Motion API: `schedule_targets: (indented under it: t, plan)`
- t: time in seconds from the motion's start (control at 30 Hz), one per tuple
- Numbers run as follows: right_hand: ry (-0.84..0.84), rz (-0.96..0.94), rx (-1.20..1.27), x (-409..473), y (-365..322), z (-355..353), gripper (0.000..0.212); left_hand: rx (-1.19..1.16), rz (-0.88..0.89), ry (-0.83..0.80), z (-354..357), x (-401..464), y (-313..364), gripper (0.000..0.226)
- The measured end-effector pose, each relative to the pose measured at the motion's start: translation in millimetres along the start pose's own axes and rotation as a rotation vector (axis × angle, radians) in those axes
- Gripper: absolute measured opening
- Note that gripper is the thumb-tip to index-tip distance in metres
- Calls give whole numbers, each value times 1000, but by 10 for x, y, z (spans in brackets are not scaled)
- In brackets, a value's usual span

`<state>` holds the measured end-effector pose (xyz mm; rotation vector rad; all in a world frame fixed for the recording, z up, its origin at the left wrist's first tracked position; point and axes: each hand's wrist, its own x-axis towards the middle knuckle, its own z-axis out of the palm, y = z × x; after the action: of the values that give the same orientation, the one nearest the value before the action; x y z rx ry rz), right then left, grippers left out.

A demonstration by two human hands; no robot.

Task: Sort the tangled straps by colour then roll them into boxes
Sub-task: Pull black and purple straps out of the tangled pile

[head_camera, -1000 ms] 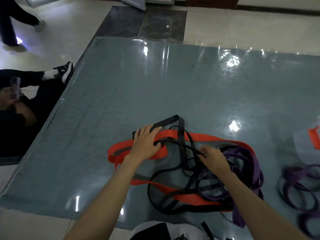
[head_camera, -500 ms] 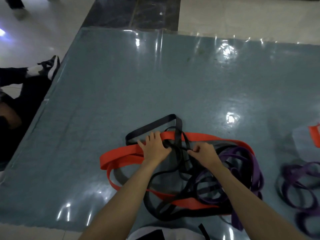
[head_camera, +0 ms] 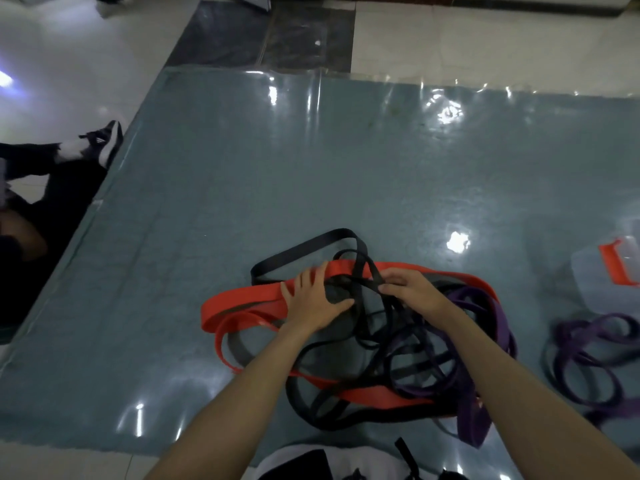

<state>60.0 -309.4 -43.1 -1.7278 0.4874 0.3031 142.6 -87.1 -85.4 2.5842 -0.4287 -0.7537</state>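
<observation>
A tangle of straps lies on the grey-blue mat [head_camera: 311,161] in front of me: wide red straps [head_camera: 242,303], black straps [head_camera: 298,252] and purple straps [head_camera: 491,310] wound through each other. My left hand [head_camera: 313,299] lies on the red strap, thumb against a black knot at the middle of the pile. My right hand [head_camera: 408,287] pinches a black strap just right of that knot. A separate heap of purple straps [head_camera: 595,351] sits at the right.
A clear plastic box [head_camera: 595,282] holding a red strap [head_camera: 616,263] stands at the right edge. Another person's leg and shoe [head_camera: 100,147] lie on the tiled floor by the mat's left edge. The mat's far half is bare.
My right hand has moved up and left from the purple straps to the black knot beside my left hand. The red strap's left loop has shifted a little left.
</observation>
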Motion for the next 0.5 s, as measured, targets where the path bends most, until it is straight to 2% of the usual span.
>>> schedule_targets:
  t: [0.1, 0.2, 0.37, 0.5]
  plan:
    - [-6, -78, -27, -111, -31, -30, 19, 26, -40, 35, 17, -19, -57, 107]
    - [36, -117, 0, -241, -40, -37, 23, 65, -38, 81, -41, -51, -104, 88]
    - [252, -198, -83, -347, 33, -123, 21, 217, -47, 212, -313, -110, -427, 52]
    - [387, -199, -74, -399, 84, -133, 23, 275, 90, 271, -476, -199, -739, 48]
